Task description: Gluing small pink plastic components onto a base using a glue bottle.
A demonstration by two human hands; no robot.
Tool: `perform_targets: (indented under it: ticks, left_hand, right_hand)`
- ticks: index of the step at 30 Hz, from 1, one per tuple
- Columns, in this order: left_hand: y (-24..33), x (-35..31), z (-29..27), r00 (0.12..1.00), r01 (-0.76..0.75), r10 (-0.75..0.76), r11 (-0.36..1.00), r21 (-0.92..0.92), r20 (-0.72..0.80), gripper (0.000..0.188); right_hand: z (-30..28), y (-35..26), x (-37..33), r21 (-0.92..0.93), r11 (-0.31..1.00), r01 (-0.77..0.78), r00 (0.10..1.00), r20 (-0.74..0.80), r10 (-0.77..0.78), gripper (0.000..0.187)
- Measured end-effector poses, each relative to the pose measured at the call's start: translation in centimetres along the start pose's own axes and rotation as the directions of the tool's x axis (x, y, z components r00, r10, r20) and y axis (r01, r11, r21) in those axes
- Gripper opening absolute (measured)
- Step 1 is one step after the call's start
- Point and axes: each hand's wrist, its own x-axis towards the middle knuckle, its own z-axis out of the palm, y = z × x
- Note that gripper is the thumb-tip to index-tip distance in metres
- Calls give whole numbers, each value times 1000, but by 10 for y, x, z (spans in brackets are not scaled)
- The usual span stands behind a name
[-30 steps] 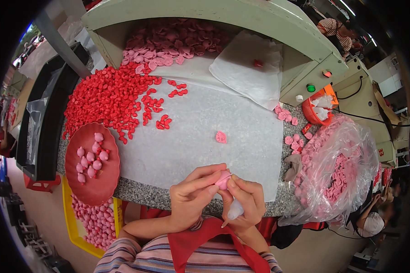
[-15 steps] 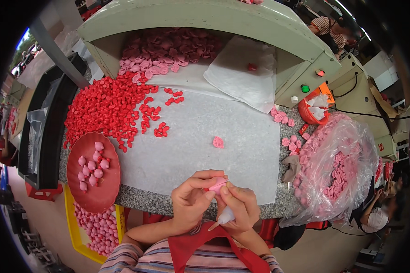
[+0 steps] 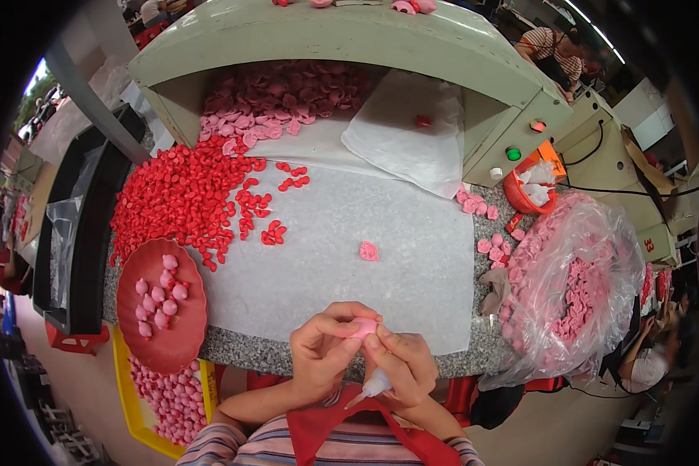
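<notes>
Hands meet at the near edge of the stone-topped bench (image 3: 287,359). Left hand (image 3: 326,349) is closed, fingertips pinching a small pink piece (image 3: 363,328) from its left side. Right hand (image 3: 404,365) is also closed: thumb and forefinger touch the same pink piece, while the lower fingers grip a small white squeeze bottle (image 3: 373,386), nozzle pointing down-left. Pink piece sits between both hands, just above the bench edge.

White sheet (image 3: 349,248) covers the bench; one loose pink piece (image 3: 369,251) lies alone on it. Heap of red pieces (image 3: 186,194) lies at far left. Red plate (image 3: 163,307) at near left carries several pink pieces. Clear bag of pink pieces (image 3: 575,287) stands to the right.
</notes>
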Motion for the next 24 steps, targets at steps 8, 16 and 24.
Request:
perform_targets:
  ticks: [8,16,24]
  left_hand:
    - [6,5,-5,920,337,-392,799,-498,-7,15]
    - [3,8,-4,883,413,-459,653,-635,102,19]
    - [0,8,-13,907,418,-375,735,-533,194,26]
  right_hand:
    - [0,-7,17,144,972,-184,983,9,184,26]
    - [-21,-10,33,377,585,-718,690,280,667,18]
    - [-20,-3,30,413,620,-667,741,282,610,16]
